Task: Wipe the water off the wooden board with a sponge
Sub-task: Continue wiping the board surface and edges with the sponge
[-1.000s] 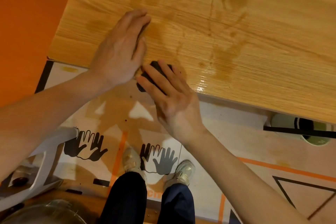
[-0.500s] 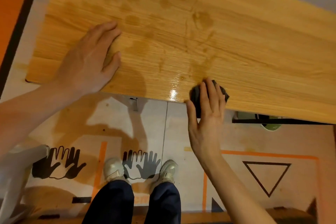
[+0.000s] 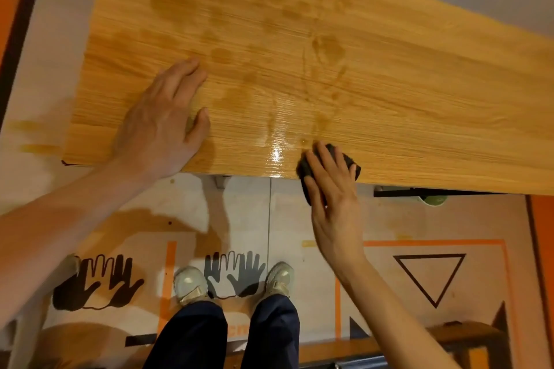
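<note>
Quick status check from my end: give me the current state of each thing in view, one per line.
wooden board: lying flat, wet patches across its middle, glossy film at the near edge.
sponge: dark, at the board's near edge, partly overhanging it, pressed under the right hand.
right hand: fingers straight, laid over the sponge.
left hand: flat on the board, fingers extended, holding nothing.

A: Warm indoor light from above; a bright glare patch on the wet wooden board (image 3: 389, 75) near its front edge.

B: Arm shadows fall on the floor (image 3: 299, 219). Wide-angle bending at edges, slight softness throughout.
</note>
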Tool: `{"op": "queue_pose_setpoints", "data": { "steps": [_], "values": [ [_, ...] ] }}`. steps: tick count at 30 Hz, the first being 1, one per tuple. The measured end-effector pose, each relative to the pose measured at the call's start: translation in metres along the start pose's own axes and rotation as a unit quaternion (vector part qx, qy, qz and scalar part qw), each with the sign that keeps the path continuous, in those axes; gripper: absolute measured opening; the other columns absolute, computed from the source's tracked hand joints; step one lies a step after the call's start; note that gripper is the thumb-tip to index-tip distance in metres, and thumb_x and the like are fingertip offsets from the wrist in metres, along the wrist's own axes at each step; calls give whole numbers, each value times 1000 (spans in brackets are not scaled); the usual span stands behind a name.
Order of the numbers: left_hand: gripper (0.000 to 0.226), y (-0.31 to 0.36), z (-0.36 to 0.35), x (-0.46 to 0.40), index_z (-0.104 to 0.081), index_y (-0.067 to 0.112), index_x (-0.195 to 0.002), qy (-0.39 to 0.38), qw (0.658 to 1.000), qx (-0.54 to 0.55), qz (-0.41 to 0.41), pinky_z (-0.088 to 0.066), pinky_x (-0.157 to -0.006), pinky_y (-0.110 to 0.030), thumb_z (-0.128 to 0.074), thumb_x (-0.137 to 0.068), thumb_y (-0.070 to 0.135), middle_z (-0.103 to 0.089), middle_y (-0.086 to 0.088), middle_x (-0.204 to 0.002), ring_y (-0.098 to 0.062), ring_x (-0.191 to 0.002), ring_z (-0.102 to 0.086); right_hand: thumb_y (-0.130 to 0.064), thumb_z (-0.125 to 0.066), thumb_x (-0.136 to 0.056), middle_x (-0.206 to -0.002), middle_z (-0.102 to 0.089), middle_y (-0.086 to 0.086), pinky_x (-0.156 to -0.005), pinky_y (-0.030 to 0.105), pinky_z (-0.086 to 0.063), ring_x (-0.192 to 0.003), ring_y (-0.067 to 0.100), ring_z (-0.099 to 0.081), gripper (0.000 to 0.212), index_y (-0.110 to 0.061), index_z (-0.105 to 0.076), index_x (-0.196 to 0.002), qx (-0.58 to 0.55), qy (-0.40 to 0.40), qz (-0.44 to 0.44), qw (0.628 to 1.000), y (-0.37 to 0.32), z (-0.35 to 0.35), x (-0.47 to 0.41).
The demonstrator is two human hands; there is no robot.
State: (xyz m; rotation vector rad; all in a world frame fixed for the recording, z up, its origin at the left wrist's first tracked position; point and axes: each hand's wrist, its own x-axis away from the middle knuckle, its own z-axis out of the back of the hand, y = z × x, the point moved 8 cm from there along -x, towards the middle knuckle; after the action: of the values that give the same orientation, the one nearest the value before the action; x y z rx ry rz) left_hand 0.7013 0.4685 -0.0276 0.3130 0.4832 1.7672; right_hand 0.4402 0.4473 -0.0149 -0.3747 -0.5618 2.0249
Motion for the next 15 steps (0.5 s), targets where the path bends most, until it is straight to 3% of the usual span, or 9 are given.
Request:
{"op": "queue_pose_setpoints", "data": {
  "steps": [3,7,9,12,15],
  "values": [
    [60,0,-1,-2,-35,6,-154,-5,1000,-2,-3,-28,-123,-49,-36,-102,36,-31,-12,-163,-32,-150,-29,-25,-40,-103,-155,-33,-3,-122,45,-6,-149,18,-16,41,-19,-46,-143,19,-21,10,1000,9,4,-46],
    [54,1,-1,-1,-36,6,-154,-2,1000,-1,-3,-30,-122,-50,-43,-106,29,-30,-12,-163,-31,-150,-28,-29,-39,-104,-157,-32,-3,-116,62,1,-149,24,-14,40,-23,-48,-142,41,61,-115,991,28,10,-110],
    [54,2,0,-1,-36,6,-153,-3,1000,-2,0,-30,-122,-49,-45,-105,27,-30,-11,-163,-31,-151,-28,-29,-39,-104,-157,-31,-3,-118,58,-3,-150,25,-11,40,-23,-46,-144,27,65,-107,992,9,-2,-90],
    [54,3,1,-2,-36,4,-153,-5,1000,0,0,-29,-123,-49,-45,-105,26,-31,-12,-163,-31,-151,-28,-28,-40,-104,-157,-29,-7,-122,41,-1,-150,19,-8,41,-25,-43,-145,11,19,-26,999,-29,-22,-24],
    [55,2,0,-3,-36,3,-153,-10,1000,0,5,-27,-124,-49,-42,-105,29,-30,-13,-163,-31,-151,-28,-28,-40,-103,-155,-32,-6,-119,29,2,-149,19,-13,40,-23,-46,-143,22,-15,8,1000,-28,-21,-40]
  ]
}}
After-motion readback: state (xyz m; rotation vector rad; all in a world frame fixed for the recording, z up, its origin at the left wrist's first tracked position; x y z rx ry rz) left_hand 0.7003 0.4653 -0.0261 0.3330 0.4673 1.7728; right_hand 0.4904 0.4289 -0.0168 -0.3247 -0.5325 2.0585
